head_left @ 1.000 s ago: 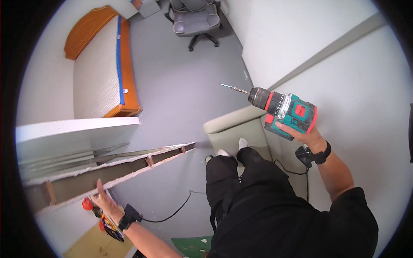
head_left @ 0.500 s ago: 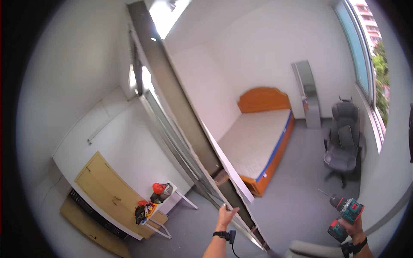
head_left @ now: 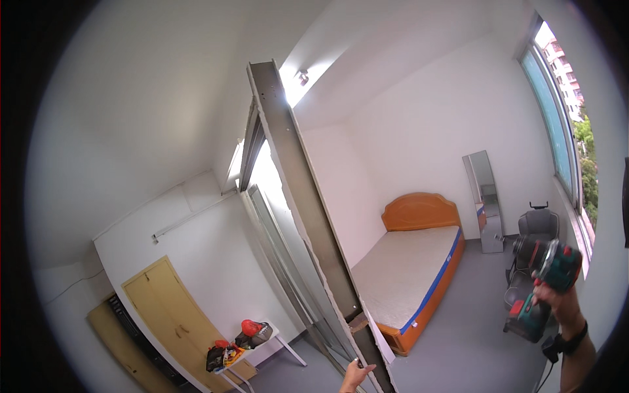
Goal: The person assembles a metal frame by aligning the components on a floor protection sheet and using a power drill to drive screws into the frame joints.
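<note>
A cordless drill [head_left: 555, 265], teal and black with red parts, is raised in my right hand [head_left: 558, 302]. My fingers wrap round its grip, and its chuck end points left, in front of the grey office chair; no bit can be made out. At the bottom edge, my left hand [head_left: 357, 377] is against the lower part of a tall partition end [head_left: 298, 177]. That end has an upright metal channel with ragged pale board edges. The fingers look curled, with a small shiny spot at the tips; what they hold is unclear.
Right of the partition stand a wooden bed [head_left: 429, 321] with a mattress, a tall mirror [head_left: 483, 196], the office chair [head_left: 539, 223] and an open window [head_left: 557, 124]. On the left are a yellow cupboard [head_left: 167, 308] and a white table [head_left: 285, 347] with bags and a red helmet-like thing.
My right hand has lifted the drill up and to the right. The view has tilted upward, so the room sits lower and the partition's top now shows. My left hand stays at the partition.
</note>
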Action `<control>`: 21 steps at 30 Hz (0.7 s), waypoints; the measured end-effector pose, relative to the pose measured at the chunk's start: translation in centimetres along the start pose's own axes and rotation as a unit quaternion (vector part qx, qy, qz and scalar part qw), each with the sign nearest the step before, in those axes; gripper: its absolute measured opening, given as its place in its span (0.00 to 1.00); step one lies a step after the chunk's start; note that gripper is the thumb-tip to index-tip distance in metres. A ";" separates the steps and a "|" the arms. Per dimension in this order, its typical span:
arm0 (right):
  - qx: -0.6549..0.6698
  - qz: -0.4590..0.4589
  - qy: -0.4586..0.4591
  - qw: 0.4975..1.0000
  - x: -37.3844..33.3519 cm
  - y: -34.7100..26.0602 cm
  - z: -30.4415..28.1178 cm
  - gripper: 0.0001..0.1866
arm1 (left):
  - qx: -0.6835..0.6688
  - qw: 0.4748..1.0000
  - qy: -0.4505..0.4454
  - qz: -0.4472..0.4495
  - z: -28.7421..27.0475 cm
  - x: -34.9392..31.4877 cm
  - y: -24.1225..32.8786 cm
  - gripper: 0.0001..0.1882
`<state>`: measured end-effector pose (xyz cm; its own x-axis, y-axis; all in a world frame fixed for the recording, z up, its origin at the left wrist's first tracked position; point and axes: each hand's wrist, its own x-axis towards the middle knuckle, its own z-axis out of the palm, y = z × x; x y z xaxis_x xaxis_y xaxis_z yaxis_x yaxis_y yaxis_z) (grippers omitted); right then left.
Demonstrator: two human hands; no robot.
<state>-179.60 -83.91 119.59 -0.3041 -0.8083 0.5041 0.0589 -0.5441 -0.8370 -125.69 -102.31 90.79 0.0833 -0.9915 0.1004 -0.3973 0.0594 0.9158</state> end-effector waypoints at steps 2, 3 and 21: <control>-0.014 0.023 0.032 0.999 0.8 -1.6 -1.8 0.18 | 0.025 1.000 0.009 -0.003 0.2 0.0 1.0 0.22; -0.024 0.022 0.043 0.999 1.2 -2.0 -3.0 0.18 | 0.051 0.999 0.018 0.007 0.2 -0.3 2.5 0.22; -0.054 0.072 0.155 0.984 -2.4 0.6 -15.9 0.23 | 0.187 0.979 -0.012 -0.081 -1.0 -2.1 10.4 0.42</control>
<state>-193.98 -78.70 114.46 -0.5771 -0.7586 0.3024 0.0263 -0.3874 -0.9215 -129.06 -99.49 100.47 0.1532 -0.9871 -0.0466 -0.6885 -0.1405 0.7115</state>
